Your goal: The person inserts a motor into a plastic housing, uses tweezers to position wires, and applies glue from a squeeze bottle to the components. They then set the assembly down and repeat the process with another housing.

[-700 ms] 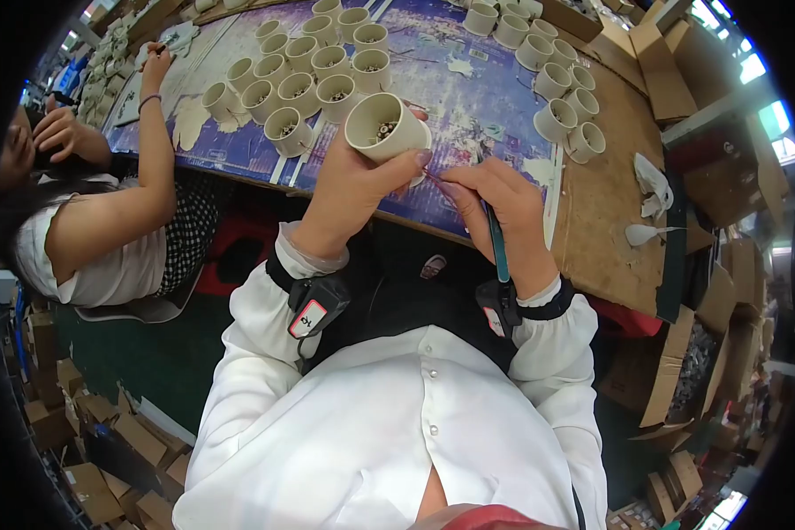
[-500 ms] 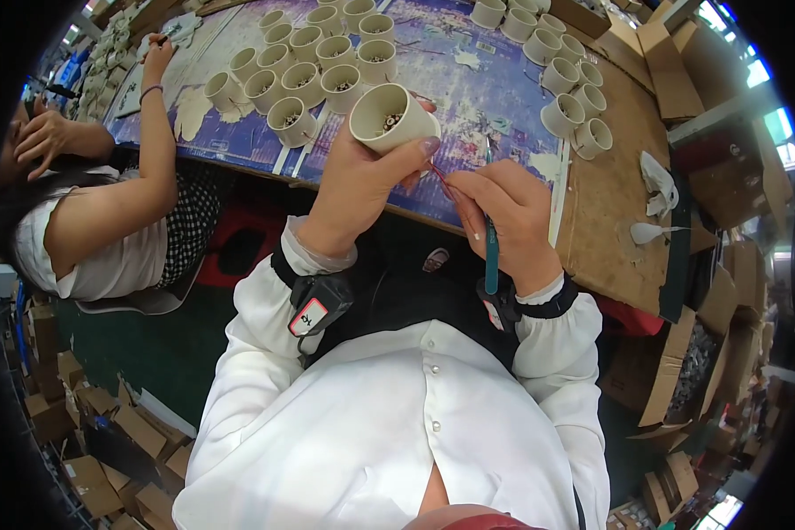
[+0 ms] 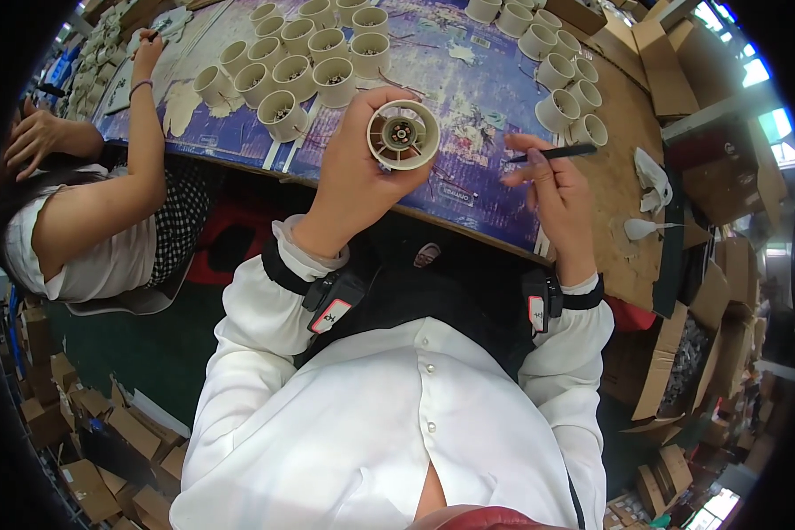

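Scuffed blue table: spreads out before me.
Standing cups: 2 groups, beyond my hands.
My left hand: curled around 1 cream cup.
My right hand: narrowed, pinching a slim dark tool.
Cream cup: above the table, open end facing me.
Slim dark tool: right of the cup, well apart.

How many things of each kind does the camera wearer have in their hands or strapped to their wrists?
Pale cup, in the left hand: 1
Slim dark tool, in the right hand: 1
Black wrist boxes, one on each wrist: 2
Total: 4
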Available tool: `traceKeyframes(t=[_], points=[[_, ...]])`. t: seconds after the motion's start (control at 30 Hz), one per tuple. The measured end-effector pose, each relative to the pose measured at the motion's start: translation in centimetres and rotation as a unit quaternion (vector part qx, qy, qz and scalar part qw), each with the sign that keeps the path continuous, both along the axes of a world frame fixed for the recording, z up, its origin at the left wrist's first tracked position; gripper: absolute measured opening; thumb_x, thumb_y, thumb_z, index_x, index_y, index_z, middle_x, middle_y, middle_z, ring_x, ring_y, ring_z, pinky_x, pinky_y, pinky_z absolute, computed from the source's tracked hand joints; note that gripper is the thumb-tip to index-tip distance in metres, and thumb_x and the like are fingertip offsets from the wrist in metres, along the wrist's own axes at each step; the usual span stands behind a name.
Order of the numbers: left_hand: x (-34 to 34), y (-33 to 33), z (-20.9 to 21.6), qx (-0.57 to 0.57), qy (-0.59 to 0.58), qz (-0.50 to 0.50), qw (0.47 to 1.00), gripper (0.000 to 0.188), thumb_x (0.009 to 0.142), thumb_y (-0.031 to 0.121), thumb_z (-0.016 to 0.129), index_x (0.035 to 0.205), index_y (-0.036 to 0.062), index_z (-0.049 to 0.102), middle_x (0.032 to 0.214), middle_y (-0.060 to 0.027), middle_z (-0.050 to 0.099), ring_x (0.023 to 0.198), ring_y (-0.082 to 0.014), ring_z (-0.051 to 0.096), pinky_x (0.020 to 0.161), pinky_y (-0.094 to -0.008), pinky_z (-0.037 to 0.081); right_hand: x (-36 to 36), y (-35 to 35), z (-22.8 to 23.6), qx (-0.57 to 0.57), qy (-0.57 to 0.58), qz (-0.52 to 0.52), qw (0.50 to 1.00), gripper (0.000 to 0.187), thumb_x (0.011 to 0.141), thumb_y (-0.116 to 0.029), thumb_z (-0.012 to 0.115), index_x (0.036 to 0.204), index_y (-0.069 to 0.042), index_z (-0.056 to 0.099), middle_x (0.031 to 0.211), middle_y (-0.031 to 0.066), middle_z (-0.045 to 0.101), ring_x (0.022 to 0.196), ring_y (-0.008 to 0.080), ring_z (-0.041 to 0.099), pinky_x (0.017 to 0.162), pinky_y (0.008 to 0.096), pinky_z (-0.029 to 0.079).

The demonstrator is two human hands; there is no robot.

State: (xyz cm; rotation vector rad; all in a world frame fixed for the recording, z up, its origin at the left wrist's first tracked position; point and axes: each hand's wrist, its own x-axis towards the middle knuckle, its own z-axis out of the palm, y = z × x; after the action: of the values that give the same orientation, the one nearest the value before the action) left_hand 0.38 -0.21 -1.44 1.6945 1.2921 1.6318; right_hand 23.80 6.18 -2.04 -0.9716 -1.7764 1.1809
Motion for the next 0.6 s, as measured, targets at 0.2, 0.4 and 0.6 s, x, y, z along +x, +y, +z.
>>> traceKeyframes(t=[0.2,0.4,0.6], points=[[0.4,-0.3,-0.1,0.008,0.051,0.022,0.998,0.05,0.073,0.003,0.075,0.115,0.0042,0.049,0.11,-0.0052,0.059,0.096,-0.013,0.059,0.084,-0.0256,0.047,1.3,0.1,-0.7,0.119,-0.18,-0.047,0.975,0.02,0.097,-0.009,0.05,0.111,0.001,0.06,0.101,0.0082,0.064,0.079,0.0096,0.06,0.069,0.0214,0.048],[1.1,-0.8,-0.7,-0.026,0.029,-0.026,0.999,0.052,0.072,0.003,0.076,0.116,0.0048,0.049,0.11,-0.0065,0.058,0.096,-0.0156,0.06,0.083,-0.0267,0.048,-2.5,-4.6,3.6,0.145,0.139,-0.095,0.975,0.012,0.088,0.0,0.061,0.099,-0.001,0.065,0.092,0.0063,0.066,0.074,0.0142,0.061,0.063,0.0264,0.047],[2.2,-1.3,-0.2,-0.028,0.022,-0.062,0.997,0.057,0.068,0.004,0.077,0.117,0.0048,0.047,0.106,-0.0086,0.058,0.094,-0.0197,0.06,0.082,-0.0282,0.048,-3.6,-4.4,3.5,0.389,0.032,0.018,0.921,0.012,0.088,0.001,0.062,0.099,0.001,0.062,0.092,0.0086,0.065,0.077,0.0144,0.06,0.066,0.0217,0.046]])
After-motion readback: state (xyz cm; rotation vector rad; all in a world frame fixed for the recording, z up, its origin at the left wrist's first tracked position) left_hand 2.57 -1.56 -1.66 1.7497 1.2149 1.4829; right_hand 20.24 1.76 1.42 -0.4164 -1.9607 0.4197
